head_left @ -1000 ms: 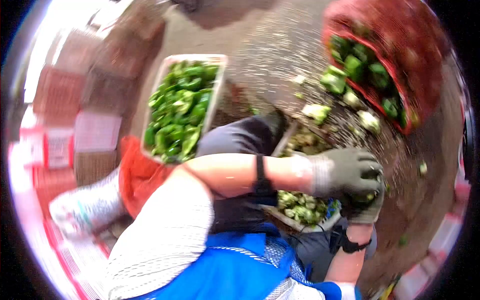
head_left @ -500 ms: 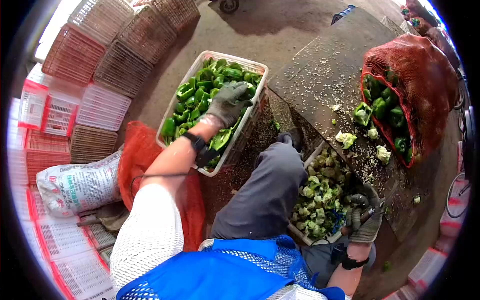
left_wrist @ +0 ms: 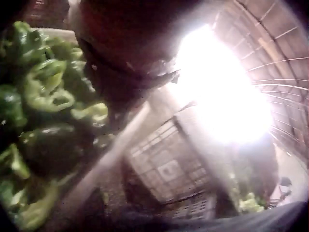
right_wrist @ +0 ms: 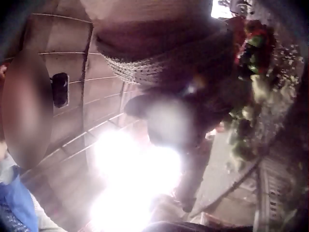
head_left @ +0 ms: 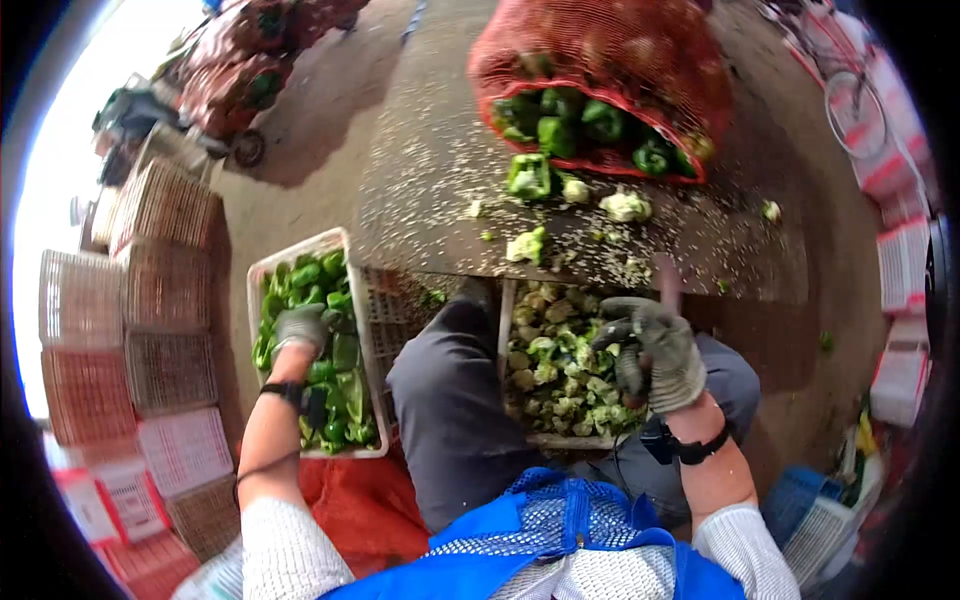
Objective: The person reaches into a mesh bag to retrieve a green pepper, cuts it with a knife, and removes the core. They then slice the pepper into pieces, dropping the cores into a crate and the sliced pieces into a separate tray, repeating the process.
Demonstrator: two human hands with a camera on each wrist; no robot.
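The gloved left hand (head_left: 300, 328) is resting over cut green bell peppers (head_left: 345, 350) in a white plastic crate (head_left: 365, 340); its fingers are blurring, so I cannot tell whether they are spread or pinching. The gloved right hand (head_left: 655, 355) is curling round a blurred blade-like tool (head_left: 667, 283), hovering over the right side of a second crate (head_left: 570, 441) that is holding pale pepper cores (head_left: 560, 370).

Beyond the hands, a dark board (head_left: 430, 180) is carrying scattered seeds, pepper scraps (head_left: 626, 206) and a red mesh sack (head_left: 620, 50), whose mouth is showing green peppers (head_left: 603, 122). Stacked plastic crates (head_left: 170, 290) are lining the left, and filled sacks (head_left: 235, 80) are sitting on a wheeled cart farther back.

The left forearm is reaching forward and outward; the right is angling inward from the side. The board's near edge is running just beyond the second crate, the left knee (head_left: 440, 395) is standing between the two crates, and bare concrete floor (head_left: 320, 190) is stretching left of the board.
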